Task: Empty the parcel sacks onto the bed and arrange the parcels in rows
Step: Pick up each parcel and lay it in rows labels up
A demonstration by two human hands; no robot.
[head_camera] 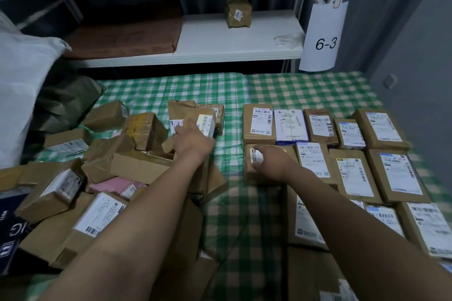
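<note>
On the bed (pixel 234 95) with its green checked sheet, the left hand (pixel 193 140) reaches into the loose pile of parcels (pixel 102 178). It grips a small white-labelled box (pixel 207 122), which is tilted up. The right hand (pixel 270 161) holds a brown parcel (pixel 254 175) at the left end of the 2nd of the neat rows (pixel 354 171) on the right. A white sack (pixel 19 95) stands at the far left.
</note>
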